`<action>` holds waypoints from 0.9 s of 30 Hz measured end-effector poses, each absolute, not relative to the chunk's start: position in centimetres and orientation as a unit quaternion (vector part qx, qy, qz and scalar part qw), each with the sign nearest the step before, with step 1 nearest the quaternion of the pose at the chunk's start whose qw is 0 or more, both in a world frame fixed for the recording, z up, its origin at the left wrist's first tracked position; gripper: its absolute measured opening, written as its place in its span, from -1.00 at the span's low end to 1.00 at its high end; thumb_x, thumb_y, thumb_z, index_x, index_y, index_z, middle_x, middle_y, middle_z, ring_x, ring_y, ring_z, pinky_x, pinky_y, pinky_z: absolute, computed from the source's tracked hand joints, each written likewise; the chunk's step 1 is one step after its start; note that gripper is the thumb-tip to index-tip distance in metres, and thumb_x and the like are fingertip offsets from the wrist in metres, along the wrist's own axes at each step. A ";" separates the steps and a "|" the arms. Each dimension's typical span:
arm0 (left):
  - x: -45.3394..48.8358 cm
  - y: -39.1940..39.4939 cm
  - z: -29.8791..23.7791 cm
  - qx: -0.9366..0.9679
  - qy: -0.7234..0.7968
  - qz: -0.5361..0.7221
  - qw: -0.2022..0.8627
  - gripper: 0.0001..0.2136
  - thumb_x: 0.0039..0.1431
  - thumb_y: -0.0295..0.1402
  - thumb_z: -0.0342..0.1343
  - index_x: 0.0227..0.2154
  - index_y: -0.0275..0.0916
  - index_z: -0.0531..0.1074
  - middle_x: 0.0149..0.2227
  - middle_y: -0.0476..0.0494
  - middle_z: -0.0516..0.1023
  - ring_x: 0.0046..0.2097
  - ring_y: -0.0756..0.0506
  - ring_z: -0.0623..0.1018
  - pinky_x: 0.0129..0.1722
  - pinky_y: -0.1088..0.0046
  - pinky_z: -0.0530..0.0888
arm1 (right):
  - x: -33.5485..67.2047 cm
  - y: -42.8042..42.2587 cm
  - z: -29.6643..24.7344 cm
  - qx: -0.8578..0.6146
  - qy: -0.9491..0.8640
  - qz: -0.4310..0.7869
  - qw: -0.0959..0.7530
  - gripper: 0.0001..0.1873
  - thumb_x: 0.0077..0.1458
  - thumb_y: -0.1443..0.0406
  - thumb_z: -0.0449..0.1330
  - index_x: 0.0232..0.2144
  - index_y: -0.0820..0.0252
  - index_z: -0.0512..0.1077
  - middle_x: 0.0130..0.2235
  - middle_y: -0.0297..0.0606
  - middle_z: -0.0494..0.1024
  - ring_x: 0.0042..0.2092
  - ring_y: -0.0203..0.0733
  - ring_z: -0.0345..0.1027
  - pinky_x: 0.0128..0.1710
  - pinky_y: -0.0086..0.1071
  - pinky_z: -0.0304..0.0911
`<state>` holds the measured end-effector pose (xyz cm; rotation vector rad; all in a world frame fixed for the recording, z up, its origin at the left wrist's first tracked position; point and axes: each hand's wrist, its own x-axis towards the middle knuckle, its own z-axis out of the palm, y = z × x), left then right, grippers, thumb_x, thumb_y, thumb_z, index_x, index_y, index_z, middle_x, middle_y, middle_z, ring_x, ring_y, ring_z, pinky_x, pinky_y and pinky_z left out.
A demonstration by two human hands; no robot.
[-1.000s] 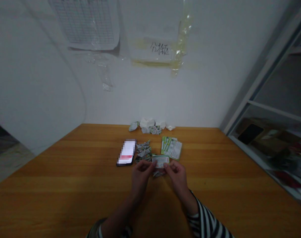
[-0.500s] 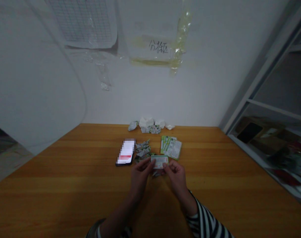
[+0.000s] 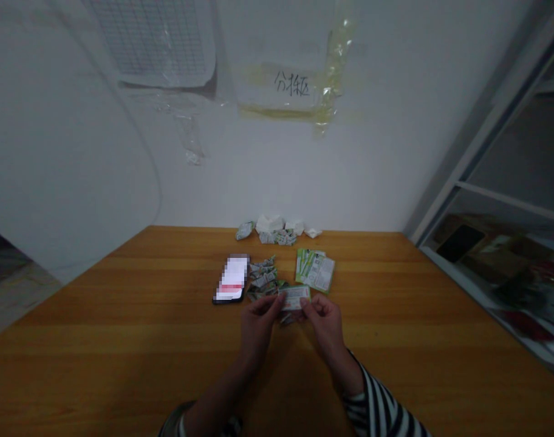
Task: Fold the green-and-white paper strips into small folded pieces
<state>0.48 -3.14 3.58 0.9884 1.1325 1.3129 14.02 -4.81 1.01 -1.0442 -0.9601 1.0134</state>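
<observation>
One small printed card (image 3: pixel 294 298), white-faced with green edging, is held up between both hands, just above the tabletop, its printed face tilted toward the head camera. Its long axis lies crosswise to the person, rising slightly to the right; its short ends point toward either hand. The left hand (image 3: pixel 259 328) is pinching the card's left end, fingers and thumb pressed together. The right hand (image 3: pixel 326 325) pinches the right end, fingers curled; which fingers bear the card is too small to tell. A light pinch kept to the two short ends, with both wrists level, would best hold the card flat and leave its print uncovered.

Between the hands, under the card, lies a crumpled paper scrap (image 3: pixel 287 318). Just beyond the left hand are a heap of crumpled green-and-white wrappers (image 3: pixel 263 277) and, farther left, a smartphone (image 3: pixel 230 279) with a pixelated screen. Beyond the right hand is a loose stack of flat green-and-white cards (image 3: pixel 315 271). Well beyond both hands, crumpled white tissue (image 3: pixel 270 224) lies against the wall. Everything rests on a wooden tabletop (image 3: pixel 122 340) — a striped sleeve (image 3: pixel 381 406) covers the right forearm.
</observation>
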 end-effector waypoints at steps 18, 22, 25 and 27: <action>0.2 -2.9 2.9 0.613 0.416 0.390 0.547 -0.75 -0.07 -0.19 0.27 -0.61 -0.30 0.58 -0.64 -0.10 0.55 -0.59 -0.02 0.45 -0.58 0.55 0.35 | 17.9 -4.5 3.1 -0.490 -0.793 0.153 0.329 -0.74 0.22 0.31 0.05 -0.45 0.14 0.49 -0.48 -0.32 0.57 -0.44 -0.25 0.42 -0.45 -0.48 0.12; 0.1 -2.6 2.3 0.634 0.396 0.356 0.561 -0.73 -0.06 -0.18 0.26 -0.63 -0.31 0.56 -0.66 -0.08 0.52 -0.61 0.00 0.43 -0.60 0.56 0.30 | 17.9 -4.7 2.8 -0.485 -0.817 0.119 0.288 -0.75 0.20 0.34 0.07 -0.48 0.15 0.46 -0.52 -0.32 0.56 -0.47 -0.27 0.40 -0.50 -0.48 0.04; 0.4 -2.6 2.6 0.598 0.391 0.379 0.588 -0.75 -0.08 -0.18 0.28 -0.58 -0.31 0.53 -0.62 -0.04 0.51 -0.58 0.01 0.44 -0.55 0.56 0.34 | 17.7 -4.6 2.5 -0.510 -0.803 0.070 0.300 -0.72 0.20 0.34 0.05 -0.52 0.17 0.44 -0.54 -0.31 0.53 -0.50 -0.26 0.38 -0.50 -0.46 0.00; 0.5 -2.7 2.8 0.573 0.380 0.419 0.593 -0.76 -0.07 -0.19 0.28 -0.51 -0.29 0.49 -0.57 -0.02 0.50 -0.51 0.00 0.46 -0.50 0.55 0.38 | 17.7 -4.5 2.3 -0.539 -0.774 0.038 0.329 -0.70 0.21 0.34 0.02 -0.53 0.18 0.42 -0.55 -0.30 0.51 -0.51 -0.26 0.36 -0.50 -0.44 -0.01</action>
